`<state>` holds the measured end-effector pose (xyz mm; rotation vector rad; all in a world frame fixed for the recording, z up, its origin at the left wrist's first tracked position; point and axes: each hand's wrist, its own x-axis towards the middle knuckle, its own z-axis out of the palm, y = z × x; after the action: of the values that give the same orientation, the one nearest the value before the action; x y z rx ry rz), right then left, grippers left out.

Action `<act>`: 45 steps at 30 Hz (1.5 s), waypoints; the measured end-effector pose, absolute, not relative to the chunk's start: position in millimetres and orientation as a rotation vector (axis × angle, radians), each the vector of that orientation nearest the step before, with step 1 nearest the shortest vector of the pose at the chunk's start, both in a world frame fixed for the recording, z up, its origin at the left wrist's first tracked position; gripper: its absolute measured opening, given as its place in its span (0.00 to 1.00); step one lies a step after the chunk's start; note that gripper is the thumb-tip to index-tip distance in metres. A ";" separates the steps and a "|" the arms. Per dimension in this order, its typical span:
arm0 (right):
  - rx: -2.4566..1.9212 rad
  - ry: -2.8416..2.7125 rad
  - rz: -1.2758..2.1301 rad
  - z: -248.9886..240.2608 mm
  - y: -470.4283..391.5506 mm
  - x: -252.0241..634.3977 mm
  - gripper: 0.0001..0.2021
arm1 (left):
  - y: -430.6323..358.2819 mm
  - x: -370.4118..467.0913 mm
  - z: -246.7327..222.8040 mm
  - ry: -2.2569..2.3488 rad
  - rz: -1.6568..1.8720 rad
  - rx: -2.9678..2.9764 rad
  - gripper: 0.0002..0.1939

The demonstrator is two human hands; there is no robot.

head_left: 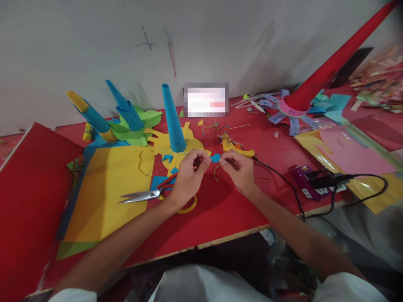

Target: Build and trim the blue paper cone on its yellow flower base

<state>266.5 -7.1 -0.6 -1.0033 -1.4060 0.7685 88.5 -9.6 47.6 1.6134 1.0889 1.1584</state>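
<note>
Between my fingertips is a small curved piece of blue paper (pixel 215 158). My left hand (pixel 191 174) pinches its left end, and my right hand (pixel 238 170) pinches the right end. Just behind them, a yellow glue gun (pixel 234 147) lies on the red table (pixel 217 214). Scissors (pixel 141 196) with red and yellow handles rest beside my left hand, partly hidden by it. A blue paper cone (pixel 174 119) stands on yellow paper petals (pixel 193 140) behind my left hand. Blue paper scraps (pixel 167 158) lie close by.
Yellow paper sheets (pixel 116 180) lie at the left, near blue and green paper shapes (pixel 130 115). A large red cone (pixel 340 58) leans at the back right. A purple power strip (pixel 302 180) and black cord (pixel 283 180) occupy the right side. The wall (pixel 103 46) bounds the back.
</note>
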 end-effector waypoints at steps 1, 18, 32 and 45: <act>-0.985 -1.417 0.761 -1.1 -7.6 267.0 0.08 | -8.9 87.1 49.5 1.081 1.152 1.665 0.08; -0.892 -1.896 0.300 178.7 69.7 239.1 0.07 | 44.2 10.3 176.2 1.376 1.335 2.388 0.10; -0.901 -1.978 0.334 160.5 94.6 206.1 0.08 | 53.6 15.4 169.0 1.575 1.264 2.372 0.09; -0.882 -1.950 0.329 154.3 102.1 201.6 0.09 | 57.8 20.3 164.5 1.673 1.266 2.353 0.16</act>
<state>201.6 102.1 154.3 -0.8818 -1.9498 0.3288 20.3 57.8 164.5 2.3535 1.6735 1.2660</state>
